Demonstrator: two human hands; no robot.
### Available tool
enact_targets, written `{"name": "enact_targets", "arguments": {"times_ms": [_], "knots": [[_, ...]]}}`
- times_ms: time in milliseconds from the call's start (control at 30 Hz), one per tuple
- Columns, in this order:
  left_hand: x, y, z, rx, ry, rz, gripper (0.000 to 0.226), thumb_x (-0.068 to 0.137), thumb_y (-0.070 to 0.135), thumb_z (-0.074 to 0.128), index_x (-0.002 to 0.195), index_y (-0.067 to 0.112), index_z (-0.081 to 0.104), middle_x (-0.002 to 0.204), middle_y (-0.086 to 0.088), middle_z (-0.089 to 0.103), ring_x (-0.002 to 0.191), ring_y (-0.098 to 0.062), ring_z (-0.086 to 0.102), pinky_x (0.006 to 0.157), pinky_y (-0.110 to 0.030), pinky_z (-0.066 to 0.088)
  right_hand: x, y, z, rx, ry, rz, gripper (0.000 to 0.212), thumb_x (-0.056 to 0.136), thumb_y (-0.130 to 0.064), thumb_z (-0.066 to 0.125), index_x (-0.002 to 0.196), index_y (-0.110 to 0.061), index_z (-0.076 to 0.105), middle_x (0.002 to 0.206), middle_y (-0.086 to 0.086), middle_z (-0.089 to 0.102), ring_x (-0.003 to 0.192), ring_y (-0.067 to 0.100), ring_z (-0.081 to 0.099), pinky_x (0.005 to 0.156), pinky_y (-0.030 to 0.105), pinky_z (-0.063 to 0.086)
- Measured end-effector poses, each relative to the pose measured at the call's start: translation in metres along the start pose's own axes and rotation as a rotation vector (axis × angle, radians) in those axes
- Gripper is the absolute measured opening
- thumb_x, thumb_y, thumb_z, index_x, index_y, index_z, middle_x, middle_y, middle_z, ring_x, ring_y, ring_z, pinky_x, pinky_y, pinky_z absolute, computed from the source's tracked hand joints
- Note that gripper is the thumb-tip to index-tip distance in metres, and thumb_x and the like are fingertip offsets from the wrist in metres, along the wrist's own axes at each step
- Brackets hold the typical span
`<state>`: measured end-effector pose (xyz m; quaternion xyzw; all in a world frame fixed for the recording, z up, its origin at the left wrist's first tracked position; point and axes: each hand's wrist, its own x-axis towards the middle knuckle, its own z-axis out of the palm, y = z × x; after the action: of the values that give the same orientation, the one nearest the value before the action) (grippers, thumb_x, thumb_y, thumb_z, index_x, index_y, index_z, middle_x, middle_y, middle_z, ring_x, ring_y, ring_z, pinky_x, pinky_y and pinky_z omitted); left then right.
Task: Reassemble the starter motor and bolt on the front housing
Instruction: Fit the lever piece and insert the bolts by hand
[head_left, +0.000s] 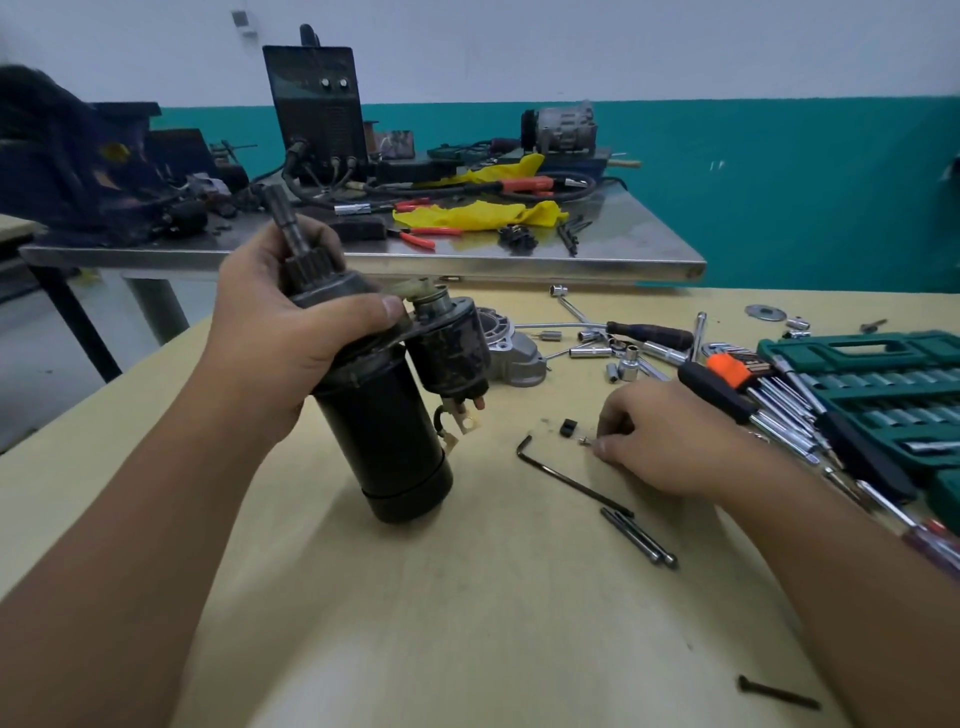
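The left hand (291, 332) is wrapped round the upper end of the starter motor (387, 410), thumb across the front, holding it tilted with its base on the tan table (415, 623) and its shaft pointing up and left. The right hand (660, 436), palm down on the table to the right, pinches a small screw (584, 441) between its curled fingertips. The front housing (511, 348) lies just behind the motor. An Allen key (566, 480) lies near the right hand. No writing is readable
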<state>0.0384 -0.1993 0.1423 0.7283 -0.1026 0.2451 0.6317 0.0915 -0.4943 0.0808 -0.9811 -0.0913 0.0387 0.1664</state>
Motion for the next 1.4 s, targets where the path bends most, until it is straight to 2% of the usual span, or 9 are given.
{"name": "enact_targets", "arguments": {"times_ms": [67,167,267,567,700,900,1033,1167,1400], "knots": [[0.0,0.0,0.002,0.007,-0.024,0.014,0.049,0.058,0.026,0.088,0.095,0.032,0.058,0.091,0.002,0.076,0.094,-0.022,0.076,0.085,-0.043,0.064,-0.002,0.0,0.0,-0.026,0.039,-0.002,0.012,0.094,-0.035,0.07,0.098,-0.024,0.072,0.103,-0.005,0.064,0.092,0.013,0.06,0.08,0.03,0.053],[-0.003,0.002,0.008,0.004,-0.036,0.053,0.046,0.059,0.027,0.088,0.095,0.033,0.06,0.091,0.003,0.075,0.095,-0.023,0.075,0.086,-0.044,0.063,-0.011,-0.004,-0.01,0.022,0.097,-0.072,0.022,0.087,-0.05,0.075,0.089,-0.028,0.07,0.092,-0.009,0.066,0.084,0.009,0.061,0.073,0.03,0.054],[-0.008,0.002,0.018,-0.077,-0.066,0.036,0.046,0.058,0.025,0.089,0.095,0.039,0.066,0.098,0.005,0.076,0.1,-0.021,0.076,0.085,-0.039,0.063,-0.021,-0.009,-0.018,0.021,-0.101,-0.132,0.031,0.073,-0.056,0.084,0.082,-0.029,0.071,0.083,-0.011,0.067,0.078,0.006,0.064,0.064,0.025,0.053],[-0.013,-0.004,0.065,0.054,-0.083,0.046,0.047,0.073,0.011,0.093,0.106,0.033,0.068,0.1,0.009,0.076,0.094,-0.008,0.074,0.076,-0.019,0.06,-0.02,-0.012,-0.008,-0.064,-0.234,-0.164,0.016,0.096,-0.032,0.069,0.081,-0.029,0.064,0.091,-0.005,0.065,0.085,0.012,0.06,0.072,0.029,0.049],[-0.014,-0.005,0.053,0.018,-0.125,0.02,0.043,0.076,0.019,0.089,0.107,0.038,0.066,0.101,0.016,0.075,0.097,-0.006,0.073,0.078,-0.016,0.059,-0.02,-0.001,-0.017,-0.053,-0.108,-0.145,0.014,0.099,-0.027,0.064,0.086,-0.028,0.062,0.092,-0.006,0.064,0.089,0.013,0.06,0.072,0.03,0.047],[-0.011,-0.009,0.046,-0.089,-0.145,-0.04,0.046,0.07,0.024,0.086,0.109,0.038,0.067,0.101,0.012,0.077,0.099,-0.013,0.075,0.08,-0.022,0.061,-0.026,0.022,-0.031,0.508,-0.05,-0.064,0.015,0.1,-0.012,0.064,0.101,-0.025,0.07,0.073,0.001,0.075,0.053,0.013,0.056,0.054,0.033,0.049],[-0.01,-0.015,0.043,-0.152,-0.171,-0.062,0.05,0.071,0.02,0.084,0.116,0.035,0.066,0.102,0.009,0.078,0.1,-0.015,0.076,0.082,-0.025,0.061,-0.024,0.027,-0.033,0.933,-0.01,0.035,0.014,0.1,-0.002,0.061,0.106,-0.013,0.069,0.068,0.012,0.068,0.049,0.017,0.052,0.048,0.031,0.045],[-0.011,-0.014,0.035,-0.09,-0.342,-0.038,0.071,0.059,0.025,0.09,0.123,0.039,0.062,0.109,0.011,0.077,0.107,-0.018,0.074,0.084,-0.023,0.06,-0.023,0.024,-0.037,1.691,-0.037,0.05,0.027,0.085,-0.006,0.067,0.111,-0.015,0.066,0.076,0.006,0.069,0.056,0.015,0.061,0.053,0.027,0.052],[-0.008,-0.016,0.041,0.071,-0.481,-0.084,0.076,0.058,0.009,0.089,0.127,0.028,0.065,0.106,-0.002,0.08,0.094,-0.023,0.078,0.073,-0.026,0.062,-0.022,0.003,-0.025,1.571,-0.039,0.049,0.023,0.094,0.008,0.056,0.105,-0.01,0.063,0.077,0.011,0.07,0.052,0.014,0.052,0.046,0.025,0.043]]}}
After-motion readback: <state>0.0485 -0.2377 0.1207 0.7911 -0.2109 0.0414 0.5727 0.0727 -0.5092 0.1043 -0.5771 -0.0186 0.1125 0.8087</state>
